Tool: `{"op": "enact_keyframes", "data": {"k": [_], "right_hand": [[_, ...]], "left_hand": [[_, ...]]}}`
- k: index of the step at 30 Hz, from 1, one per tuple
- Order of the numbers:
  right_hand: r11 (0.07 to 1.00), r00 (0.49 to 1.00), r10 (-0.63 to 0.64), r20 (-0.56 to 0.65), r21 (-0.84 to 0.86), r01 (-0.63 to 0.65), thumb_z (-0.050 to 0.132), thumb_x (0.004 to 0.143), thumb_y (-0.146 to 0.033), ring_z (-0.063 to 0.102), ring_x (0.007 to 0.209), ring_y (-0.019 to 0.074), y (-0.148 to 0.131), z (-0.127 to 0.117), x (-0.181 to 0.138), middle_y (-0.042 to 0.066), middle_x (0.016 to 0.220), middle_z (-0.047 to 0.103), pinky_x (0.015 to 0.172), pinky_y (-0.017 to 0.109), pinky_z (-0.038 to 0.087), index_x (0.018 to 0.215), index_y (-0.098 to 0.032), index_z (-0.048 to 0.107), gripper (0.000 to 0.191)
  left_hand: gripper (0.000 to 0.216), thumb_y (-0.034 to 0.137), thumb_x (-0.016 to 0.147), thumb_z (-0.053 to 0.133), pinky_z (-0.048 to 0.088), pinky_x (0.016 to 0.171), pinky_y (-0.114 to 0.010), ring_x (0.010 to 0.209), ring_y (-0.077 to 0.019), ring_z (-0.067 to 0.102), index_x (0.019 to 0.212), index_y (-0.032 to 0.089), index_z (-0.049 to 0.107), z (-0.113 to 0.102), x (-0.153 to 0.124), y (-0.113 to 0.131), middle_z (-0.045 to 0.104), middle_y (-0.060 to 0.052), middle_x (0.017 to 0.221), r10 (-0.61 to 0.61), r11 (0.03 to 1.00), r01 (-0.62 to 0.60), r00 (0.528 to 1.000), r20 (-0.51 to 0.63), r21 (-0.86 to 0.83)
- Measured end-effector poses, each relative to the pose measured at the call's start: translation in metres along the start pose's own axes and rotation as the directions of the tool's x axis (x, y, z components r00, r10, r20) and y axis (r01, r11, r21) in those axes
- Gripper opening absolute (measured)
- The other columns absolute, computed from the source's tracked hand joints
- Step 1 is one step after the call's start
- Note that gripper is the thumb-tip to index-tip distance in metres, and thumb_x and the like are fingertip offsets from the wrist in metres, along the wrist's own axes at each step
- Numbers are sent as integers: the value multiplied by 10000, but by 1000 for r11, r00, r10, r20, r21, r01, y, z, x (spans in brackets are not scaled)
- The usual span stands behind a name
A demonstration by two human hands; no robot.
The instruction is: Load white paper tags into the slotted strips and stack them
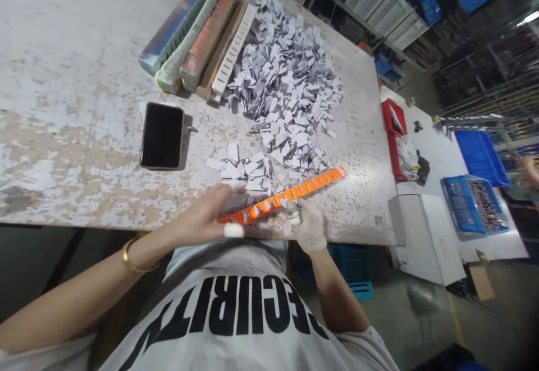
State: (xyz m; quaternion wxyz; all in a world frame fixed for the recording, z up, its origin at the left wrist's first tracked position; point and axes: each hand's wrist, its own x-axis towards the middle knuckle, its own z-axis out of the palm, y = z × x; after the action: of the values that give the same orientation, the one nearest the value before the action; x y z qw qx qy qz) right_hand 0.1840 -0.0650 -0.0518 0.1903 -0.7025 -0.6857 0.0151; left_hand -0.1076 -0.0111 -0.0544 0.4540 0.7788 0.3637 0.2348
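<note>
Head view: the left hand [202,216] lies partly open on the orange strip [286,196]; the gloved right hand [306,226] is closed on its edge. The strip sits at the near edge of the worn surface [71,79], beside white tags [286,73]. A phone [161,135] and coloured bars [197,34] lie farther along. Beyond stand a red bin [393,118], a blue crate [471,205] and shelving [379,6].

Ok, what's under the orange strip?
The orange strip hides what lies directly beneath it. Around it the table shows, with paper tags along one edge; the left hand covers one end.
</note>
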Motion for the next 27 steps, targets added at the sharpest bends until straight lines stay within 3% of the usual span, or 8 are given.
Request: {"op": "enact_keyframes", "data": {"k": [3,7,13,21,27], "right_hand": [[986,997,-74,39,-146,79,414,1034,-471,556,637,196,-1,8,-1,60,646,651,655,314,339,722,-197,642,474],[943,987,-151,55,-290,161,389,1049,-427,540,593,192,-6,11,2,48,598,625,651,326,316,700,-203,630,480],[898,982,-167,88,-397,188,419,1040,-395,544,602,197,-14,3,0,41,568,610,659,331,310,689,-217,630,447],[920,949,-55,309,-353,168,446,1022,-386,572,659,212,-14,0,6,67,674,670,675,329,322,767,-214,653,370],[947,972,-68,226,-293,134,473,998,-345,613,732,241,-5,16,1,85,709,678,729,337,399,762,-204,658,332]], "left_hand": [[825,729,774,727,371,1046,-547,1283,-423,509,1359,172,560,26,-22,-16,597,-194,1411,45,944,-31,998,-36,330],[389,513,929,647,374,989,-522,1219,-375,543,1124,176,641,58,-26,-21,657,-168,1320,89,868,1,983,-158,496],[267,288,863,696,374,969,-494,1081,-330,580,1080,166,599,68,-23,-19,705,-139,1143,159,831,-23,967,-197,556],[263,276,849,682,382,968,-505,1041,-333,569,1051,132,595,67,-25,-21,683,-173,1123,233,832,-108,958,-166,544],[191,299,904,657,397,955,-498,1013,-324,578,987,139,596,67,-22,-23,687,-154,1054,267,831,-122,944,-196,542]]}}
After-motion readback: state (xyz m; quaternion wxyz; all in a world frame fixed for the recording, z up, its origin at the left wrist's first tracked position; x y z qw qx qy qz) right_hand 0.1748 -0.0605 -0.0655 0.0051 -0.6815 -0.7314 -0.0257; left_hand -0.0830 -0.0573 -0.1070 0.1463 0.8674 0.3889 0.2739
